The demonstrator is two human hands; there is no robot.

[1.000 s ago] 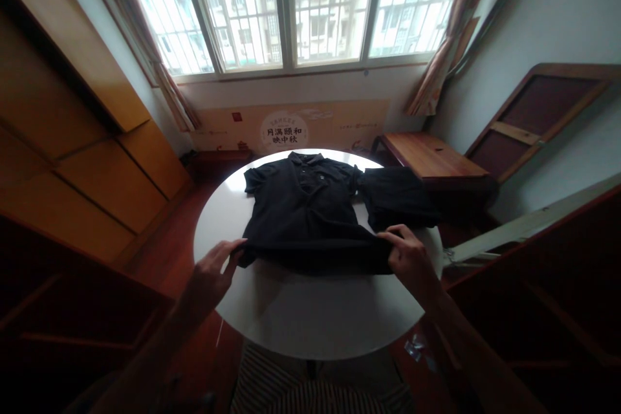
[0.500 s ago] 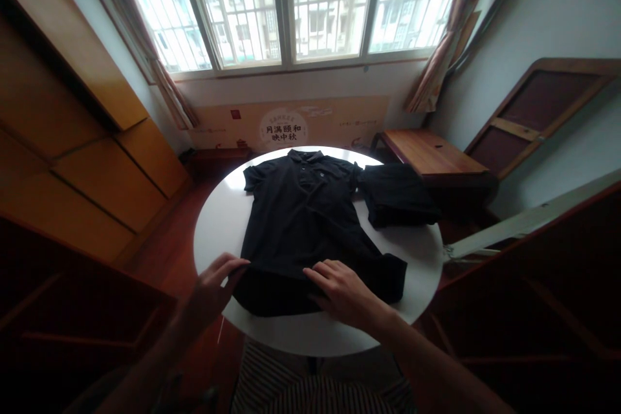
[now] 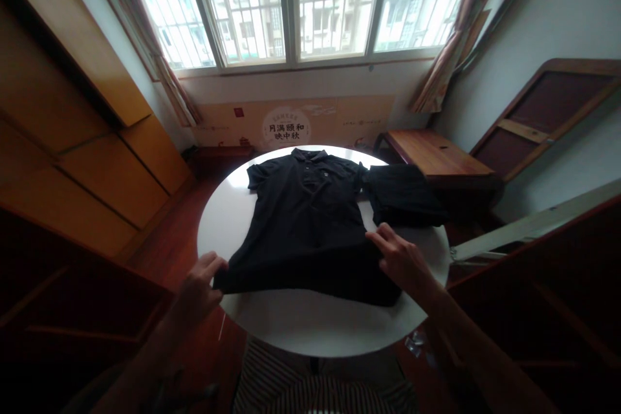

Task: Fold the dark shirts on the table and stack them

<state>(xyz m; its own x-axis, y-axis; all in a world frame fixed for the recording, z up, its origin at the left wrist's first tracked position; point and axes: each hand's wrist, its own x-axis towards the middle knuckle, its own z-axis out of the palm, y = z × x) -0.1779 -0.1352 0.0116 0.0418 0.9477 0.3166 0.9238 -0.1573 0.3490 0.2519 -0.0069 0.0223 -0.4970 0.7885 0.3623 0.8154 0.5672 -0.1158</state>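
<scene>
A black polo shirt (image 3: 310, 220) lies front up on the round white table (image 3: 310, 330), its collar toward the window and its hem toward me. At the hem's left corner my left hand (image 3: 201, 278) is closed, pinching the cloth and pulling it out to the side. My right hand (image 3: 400, 255) is closed on the shirt's lower right edge, thumb and forefinger together on the fabric. Folded dark cloth (image 3: 405, 194) sits on the table to the right, touching or close to the shirt's right sleeve.
A wooden side table (image 3: 436, 152) stands behind on the right, below the curtain. Wooden cabinets (image 3: 97, 187) line the left wall. Something clear (image 3: 414, 343) lies on the floor at the right, near the table's edge.
My right hand has moved right, from the middle of the hem to the shirt's right edge. My left hand has moved left, stretching the lower left corner outward; the hem is now wider and straighter.
</scene>
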